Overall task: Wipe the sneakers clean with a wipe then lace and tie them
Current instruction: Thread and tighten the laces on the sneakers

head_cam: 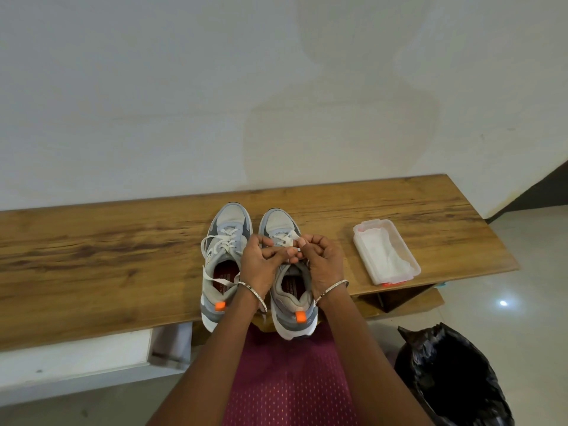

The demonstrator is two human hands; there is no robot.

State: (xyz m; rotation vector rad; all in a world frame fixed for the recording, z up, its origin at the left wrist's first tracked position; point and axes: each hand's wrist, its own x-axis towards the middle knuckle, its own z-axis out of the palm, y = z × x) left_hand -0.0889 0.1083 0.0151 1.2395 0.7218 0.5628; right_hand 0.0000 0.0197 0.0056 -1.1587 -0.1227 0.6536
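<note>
Two grey and white sneakers with orange heel tabs stand side by side on the wooden bench (107, 250), toes toward the wall. The left sneaker (226, 241) has its white laces threaded, with loose ends trailing over its opening. Over the tongue of the right sneaker (290, 312), my left hand (264, 262) and my right hand (322, 259) meet. Both pinch the right sneaker's white lace (287, 238) with curled fingers. The knot area is hidden under my fingers.
A clear plastic box of white wipes (385, 252) lies open on the bench to the right of the sneakers. A bin lined with a black bag (451, 376) stands on the floor at the lower right. The white wall runs right behind the bench.
</note>
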